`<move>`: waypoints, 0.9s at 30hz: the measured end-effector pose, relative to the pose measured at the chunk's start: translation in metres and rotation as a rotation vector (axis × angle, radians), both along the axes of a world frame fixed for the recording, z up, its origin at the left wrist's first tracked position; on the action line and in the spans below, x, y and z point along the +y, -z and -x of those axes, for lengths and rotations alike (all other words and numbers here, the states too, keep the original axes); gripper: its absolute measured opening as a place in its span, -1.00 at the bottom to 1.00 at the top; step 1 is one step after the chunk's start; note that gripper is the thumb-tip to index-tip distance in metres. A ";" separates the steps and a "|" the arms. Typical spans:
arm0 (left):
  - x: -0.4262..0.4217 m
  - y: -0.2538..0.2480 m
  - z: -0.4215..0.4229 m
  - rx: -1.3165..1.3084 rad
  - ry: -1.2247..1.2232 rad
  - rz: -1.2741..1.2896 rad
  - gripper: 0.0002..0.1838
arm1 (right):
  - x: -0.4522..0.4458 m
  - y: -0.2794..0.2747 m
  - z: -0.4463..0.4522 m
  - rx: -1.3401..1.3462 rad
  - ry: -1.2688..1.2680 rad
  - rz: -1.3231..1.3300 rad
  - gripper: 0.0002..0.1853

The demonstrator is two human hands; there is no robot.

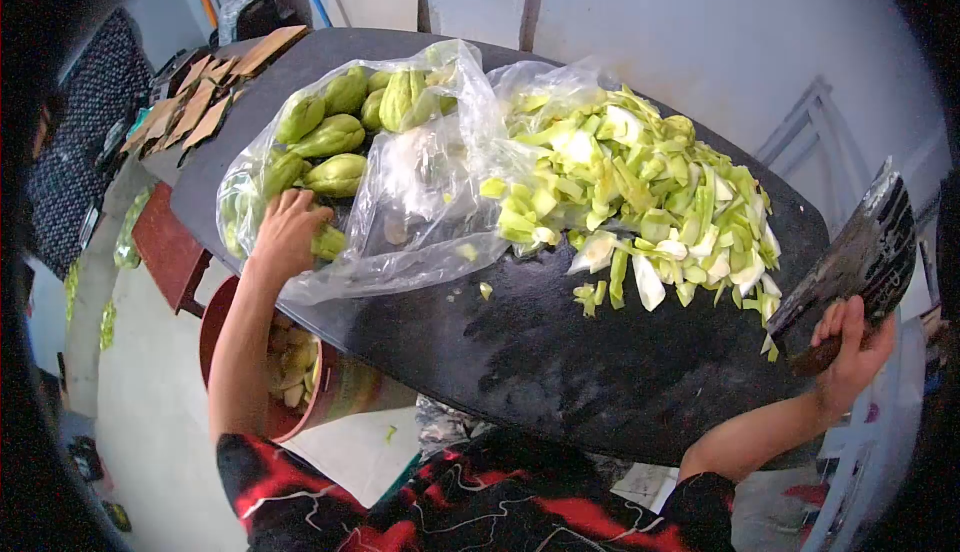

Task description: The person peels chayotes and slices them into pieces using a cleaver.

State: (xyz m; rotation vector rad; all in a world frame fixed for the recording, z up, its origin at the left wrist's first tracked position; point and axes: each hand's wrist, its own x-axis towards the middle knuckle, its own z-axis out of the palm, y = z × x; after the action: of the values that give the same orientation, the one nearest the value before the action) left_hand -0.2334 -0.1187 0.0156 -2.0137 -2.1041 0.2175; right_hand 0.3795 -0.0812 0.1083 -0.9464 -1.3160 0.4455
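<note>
My left hand (pixel 289 232) reaches into the mouth of a clear plastic bag (pixel 425 187), its fingers curled over a green chayote (pixel 328 243) at the near side. Several more whole chayotes (pixel 333 137) lie in the bag beyond it. Raised at the right edge of the table, my right hand (pixel 855 350) grips a cleaver (pixel 850 262) by its handle, the broad dark blade tilted up and away. Just left of the blade spreads a large heap of cut, pale green chayote pieces (pixel 650 197).
The dark table (pixel 560 372) has wet patches and a few scraps in front of me. Below its left edge stands a red bucket (pixel 322 382) holding pale pieces. A reddish-brown stool (pixel 170 247) and cardboard pieces (pixel 205 102) are at the left, a wall behind.
</note>
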 end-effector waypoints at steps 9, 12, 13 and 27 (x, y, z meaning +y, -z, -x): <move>0.017 0.003 0.011 -0.308 0.083 -0.141 -0.47 | -0.007 0.001 -0.002 -0.020 -0.041 -0.005 -0.76; 0.029 -0.005 0.007 -1.158 -0.078 -0.365 -0.52 | -0.005 0.010 0.005 -0.143 0.101 -0.033 -0.72; 0.031 -0.020 -0.009 -1.152 -0.066 -0.368 -0.52 | -0.006 0.008 0.022 -0.121 0.121 0.011 -0.72; 0.108 0.011 -0.281 -1.127 0.428 -0.399 -0.35 | -0.003 0.033 0.133 -1.281 0.040 -0.691 -0.82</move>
State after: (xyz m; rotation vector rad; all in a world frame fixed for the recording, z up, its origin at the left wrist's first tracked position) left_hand 0.0477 -0.0109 0.0042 -2.4759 -1.7749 -1.5848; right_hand 0.2467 -0.0846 0.0755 -0.6094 -2.3456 -0.7845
